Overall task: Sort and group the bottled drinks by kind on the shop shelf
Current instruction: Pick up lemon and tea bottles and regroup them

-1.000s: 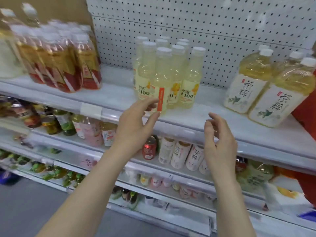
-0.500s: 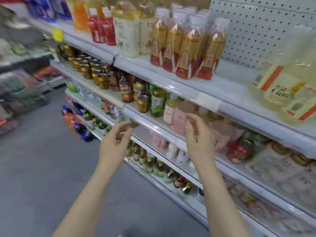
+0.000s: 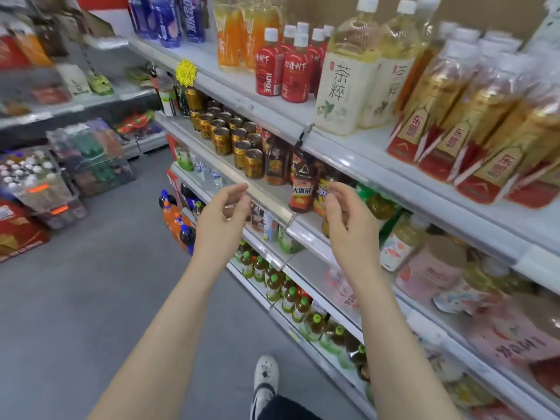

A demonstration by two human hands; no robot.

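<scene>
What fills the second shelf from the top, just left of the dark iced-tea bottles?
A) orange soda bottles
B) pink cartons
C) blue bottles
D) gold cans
D: rows of gold cans stand on the second shelf, right beside the dark iced-tea bottles.
</scene>
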